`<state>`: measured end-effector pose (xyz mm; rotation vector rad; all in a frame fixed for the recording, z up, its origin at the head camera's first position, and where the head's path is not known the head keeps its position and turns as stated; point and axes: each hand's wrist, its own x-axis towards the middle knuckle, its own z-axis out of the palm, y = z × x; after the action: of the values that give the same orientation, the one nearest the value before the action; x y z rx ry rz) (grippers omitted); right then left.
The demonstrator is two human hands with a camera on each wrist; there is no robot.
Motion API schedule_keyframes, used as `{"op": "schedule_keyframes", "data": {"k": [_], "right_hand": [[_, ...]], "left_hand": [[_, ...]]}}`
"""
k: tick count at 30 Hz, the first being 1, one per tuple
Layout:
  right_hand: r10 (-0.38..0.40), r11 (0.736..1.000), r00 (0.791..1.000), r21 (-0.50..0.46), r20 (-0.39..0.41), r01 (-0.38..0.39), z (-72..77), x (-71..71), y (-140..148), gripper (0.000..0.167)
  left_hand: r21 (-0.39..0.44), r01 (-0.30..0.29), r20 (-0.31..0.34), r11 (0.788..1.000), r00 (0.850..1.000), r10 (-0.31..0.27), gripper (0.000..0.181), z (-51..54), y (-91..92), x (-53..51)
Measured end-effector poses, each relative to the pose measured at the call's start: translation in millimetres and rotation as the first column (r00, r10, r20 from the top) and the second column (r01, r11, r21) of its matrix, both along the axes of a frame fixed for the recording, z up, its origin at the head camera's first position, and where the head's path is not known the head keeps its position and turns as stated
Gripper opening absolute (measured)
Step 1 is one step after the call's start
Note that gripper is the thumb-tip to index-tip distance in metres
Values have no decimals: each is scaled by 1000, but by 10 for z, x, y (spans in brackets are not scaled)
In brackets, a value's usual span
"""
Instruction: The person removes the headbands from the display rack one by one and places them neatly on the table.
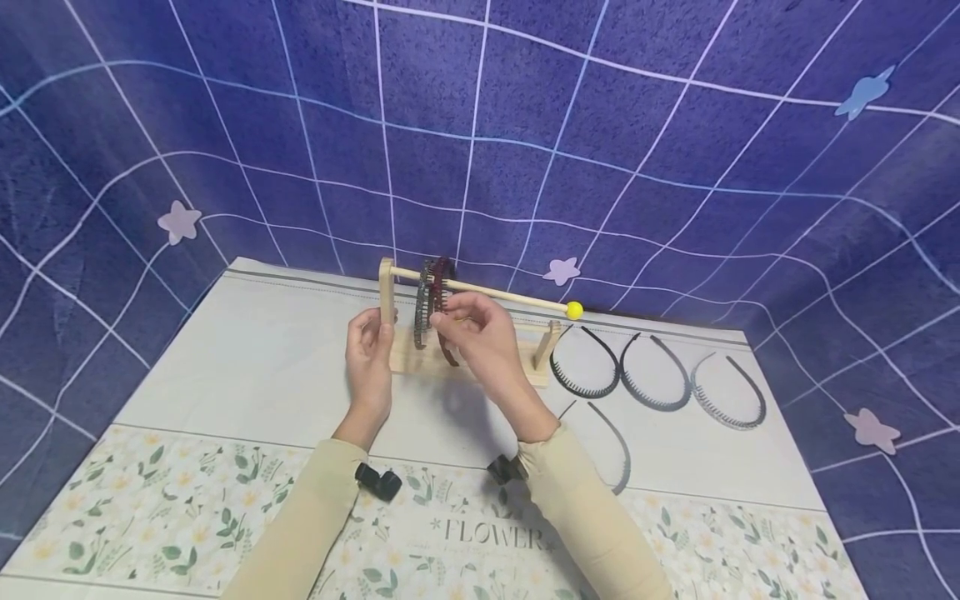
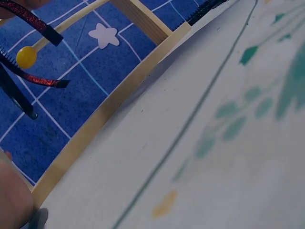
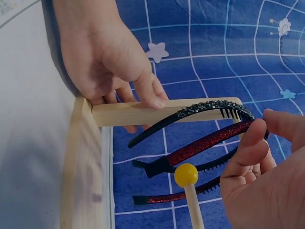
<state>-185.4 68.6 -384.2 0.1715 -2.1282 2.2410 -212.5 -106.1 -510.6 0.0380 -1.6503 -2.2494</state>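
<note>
A wooden stand (image 1: pixel 408 360) has a tall post (image 3: pixel 171 109) with a rod (image 1: pixel 510 295) that ends in a yellow ball (image 1: pixel 574 311). My left hand (image 1: pixel 367 354) grips the post near its foot, the thumb on one side and fingers on the other. On the rod hang a dark glittery headband (image 3: pixel 205 109) and a red glitter headband (image 3: pixel 200 144), both toothed inside. My right hand (image 1: pixel 483 337) pinches the red headband between thumb and fingers, close beside the dark one. The ends of both bands hang free in the right wrist view.
A shorter post (image 1: pixel 547 346) rises at the stand's right end. To its right lie a black headband (image 1: pixel 588 395), a grey one (image 1: pixel 663 407) and a silvery one (image 1: pixel 738 425). Another grey headband (image 1: pixel 626 462) lies nearer, partly behind the right sleeve. A blue curtain (image 1: pixel 465 167) stands behind.
</note>
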Motion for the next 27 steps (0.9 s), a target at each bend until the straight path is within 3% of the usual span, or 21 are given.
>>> {"op": "schedule_keyframes", "data": {"k": [9,17,27], "right_hand": [[-34,999,999,30,-18,34,71,44,77,23],[-46,997,998,-67,-36,44,183,82,188,18],[-72,994,995,-85,-64,66,308,123,311,17]], "left_hand": [[21,-10,-8,1000,1000,10,28,-7,6,12],[18,-11,-27,1000,1000,12,27,-4,11,3],[2,0,-19,1000,1000,0,29,-14,-6,0]]}}
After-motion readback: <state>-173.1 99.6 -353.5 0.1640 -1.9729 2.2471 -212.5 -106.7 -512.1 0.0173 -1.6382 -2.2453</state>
